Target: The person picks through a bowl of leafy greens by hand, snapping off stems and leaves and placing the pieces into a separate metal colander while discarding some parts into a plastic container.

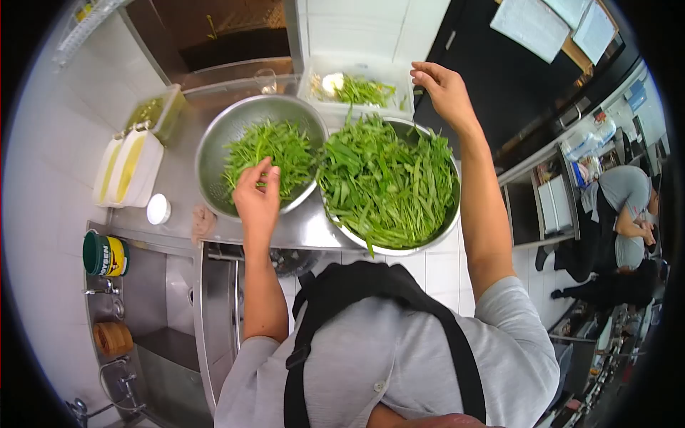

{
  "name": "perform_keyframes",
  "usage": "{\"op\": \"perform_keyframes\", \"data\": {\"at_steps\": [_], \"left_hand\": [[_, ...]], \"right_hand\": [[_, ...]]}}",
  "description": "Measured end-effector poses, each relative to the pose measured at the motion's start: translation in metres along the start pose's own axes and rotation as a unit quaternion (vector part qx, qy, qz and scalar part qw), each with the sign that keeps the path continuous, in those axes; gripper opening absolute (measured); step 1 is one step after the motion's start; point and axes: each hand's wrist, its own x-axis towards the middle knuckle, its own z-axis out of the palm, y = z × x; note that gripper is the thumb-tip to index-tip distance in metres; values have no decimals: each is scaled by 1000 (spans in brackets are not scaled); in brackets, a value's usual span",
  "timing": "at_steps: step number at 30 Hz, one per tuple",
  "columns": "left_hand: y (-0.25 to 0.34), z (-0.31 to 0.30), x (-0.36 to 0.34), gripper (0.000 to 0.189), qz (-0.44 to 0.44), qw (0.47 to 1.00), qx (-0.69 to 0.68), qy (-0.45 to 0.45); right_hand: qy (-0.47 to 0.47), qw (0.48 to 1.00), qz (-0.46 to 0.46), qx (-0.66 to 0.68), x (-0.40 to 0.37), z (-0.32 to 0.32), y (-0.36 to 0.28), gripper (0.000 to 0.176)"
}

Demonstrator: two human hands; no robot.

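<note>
My left hand (257, 196) is over the left steel bowl (214, 167), its fingers loosely bent and apart, close to a heap of green leafy vegetables (275, 146). I make out nothing held in it. To the right, a second steel bowl (446, 239) is piled to its rim with long-stemmed leafy greens (389, 189). My right hand (446, 93) is raised beyond that bowl, by the right end of a white plastic bin (403, 89). Its fingers reach left, with nothing visible in them. Green trimmings (364, 91) and a white piece lie inside the bin.
A steel counter (175, 175) carries both bowls. At left are white containers (128, 171), a small white tub (158, 209) and a clear container (168, 114). A sink (168, 342) lies below, with a green-yellow can (105, 255) beside it. Another person (621, 207) stands at far right.
</note>
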Motion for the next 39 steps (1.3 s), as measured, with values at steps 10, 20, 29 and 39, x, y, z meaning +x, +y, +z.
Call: {"op": "perform_keyframes", "data": {"at_steps": [10, 20, 29, 39], "left_hand": [[46, 66, -78, 32, 71, 931, -81, -349], [59, 81, -78, 20, 95, 930, -86, -343], [66, 56, -95, 12, 18, 964, -63, -256], [54, 37, -112, 10, -38, 982, -27, -184]], "right_hand": [[-37, 979, 194, -54, -201, -33, -12, 12], [70, 987, 118, -88, -175, -37, 20, 14], [-48, 947, 99, -303, 48, 22, 164, 24], [-93, 924, -7, -371, 139, 36, 184, 54]]}}
